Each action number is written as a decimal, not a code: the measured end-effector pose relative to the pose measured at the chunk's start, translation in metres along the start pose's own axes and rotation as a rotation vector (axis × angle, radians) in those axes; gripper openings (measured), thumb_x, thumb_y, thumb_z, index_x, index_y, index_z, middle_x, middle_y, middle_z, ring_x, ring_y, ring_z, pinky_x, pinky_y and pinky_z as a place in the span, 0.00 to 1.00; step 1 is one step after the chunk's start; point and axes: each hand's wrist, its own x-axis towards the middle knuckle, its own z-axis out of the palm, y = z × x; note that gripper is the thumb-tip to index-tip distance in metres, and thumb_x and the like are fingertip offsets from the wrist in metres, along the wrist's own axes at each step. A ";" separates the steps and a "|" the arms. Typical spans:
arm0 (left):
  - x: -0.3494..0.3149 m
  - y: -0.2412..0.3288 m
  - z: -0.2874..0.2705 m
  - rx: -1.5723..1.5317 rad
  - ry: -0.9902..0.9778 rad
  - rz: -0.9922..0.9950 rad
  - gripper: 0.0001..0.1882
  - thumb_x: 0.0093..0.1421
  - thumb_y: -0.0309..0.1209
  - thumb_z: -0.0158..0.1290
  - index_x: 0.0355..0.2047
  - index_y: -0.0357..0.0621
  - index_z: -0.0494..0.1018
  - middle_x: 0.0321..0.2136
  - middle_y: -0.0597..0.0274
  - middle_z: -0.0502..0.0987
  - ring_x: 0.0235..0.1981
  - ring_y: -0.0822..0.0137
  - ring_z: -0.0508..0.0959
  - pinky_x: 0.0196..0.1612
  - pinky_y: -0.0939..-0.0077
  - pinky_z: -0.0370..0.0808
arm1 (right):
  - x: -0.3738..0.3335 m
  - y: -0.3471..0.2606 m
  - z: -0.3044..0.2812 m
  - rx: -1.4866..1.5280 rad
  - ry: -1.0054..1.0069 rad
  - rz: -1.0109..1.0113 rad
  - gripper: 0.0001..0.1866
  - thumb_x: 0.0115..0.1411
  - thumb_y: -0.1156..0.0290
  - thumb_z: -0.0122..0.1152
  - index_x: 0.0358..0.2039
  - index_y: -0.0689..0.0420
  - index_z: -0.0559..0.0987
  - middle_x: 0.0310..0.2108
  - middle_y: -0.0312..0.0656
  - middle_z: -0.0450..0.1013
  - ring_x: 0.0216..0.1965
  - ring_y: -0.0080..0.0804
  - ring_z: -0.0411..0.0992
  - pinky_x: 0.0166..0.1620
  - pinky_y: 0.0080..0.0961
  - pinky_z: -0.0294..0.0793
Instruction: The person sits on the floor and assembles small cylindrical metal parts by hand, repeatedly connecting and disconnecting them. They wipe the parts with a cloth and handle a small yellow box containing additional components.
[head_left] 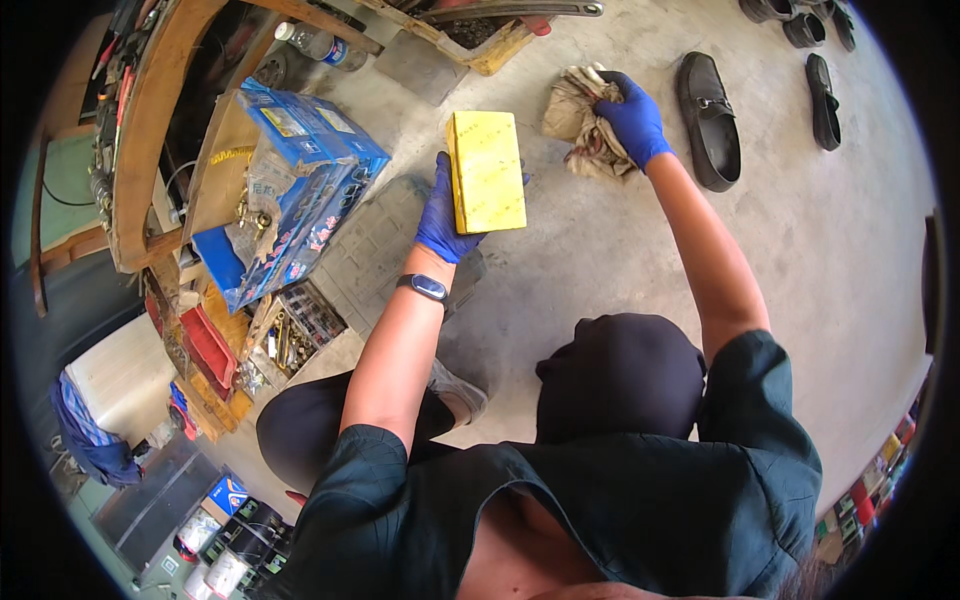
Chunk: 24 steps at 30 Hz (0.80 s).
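Note:
A yellow rectangular box (488, 172) rests in my left hand (441, 217), which wears a blue glove and grips it from below and behind. Part of the thumb side shows at the box's left edge, and a bit of blue shows past its right edge. To the right, my right hand (634, 119), gloved in blue too, is closed on a crumpled, stained beige rag (580, 117) at floor level. Whether the rag touches the floor I cannot tell. The hands are apart, and the rag does not touch the box.
A torn blue carton (300, 180) with brass fittings stands left of my left hand. Beyond it lie a plastic bottle (322, 46) and a tray of metal parts (470, 30). Black shoes (709, 120) sit to the right. A compartment box (300, 325) of small parts is near my knee.

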 end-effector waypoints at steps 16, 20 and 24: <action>0.036 -0.021 -0.017 0.025 -0.017 0.039 0.41 0.69 0.64 0.31 0.68 0.46 0.59 0.62 0.47 0.68 0.59 0.49 0.73 0.61 0.52 0.72 | -0.129 -0.081 0.043 -0.156 -0.299 -0.793 0.23 0.52 0.69 0.64 0.50 0.39 0.81 0.54 0.34 0.75 0.56 0.44 0.71 0.51 0.37 0.78; 0.028 -0.040 0.018 0.367 0.153 0.038 0.37 0.70 0.61 0.34 0.72 0.55 0.51 0.68 0.57 0.60 0.67 0.51 0.64 0.68 0.49 0.62 | -0.067 -0.077 0.042 -0.252 -0.177 -0.698 0.23 0.52 0.69 0.63 0.51 0.42 0.81 0.50 0.38 0.77 0.52 0.46 0.73 0.49 0.38 0.79; 0.032 -0.053 0.036 0.149 0.210 0.070 0.35 0.70 0.61 0.35 0.70 0.58 0.55 0.68 0.59 0.61 0.66 0.52 0.64 0.68 0.46 0.60 | -0.046 -0.070 0.040 -0.336 -0.140 -0.700 0.22 0.55 0.69 0.59 0.52 0.42 0.80 0.48 0.39 0.78 0.47 0.44 0.76 0.47 0.37 0.79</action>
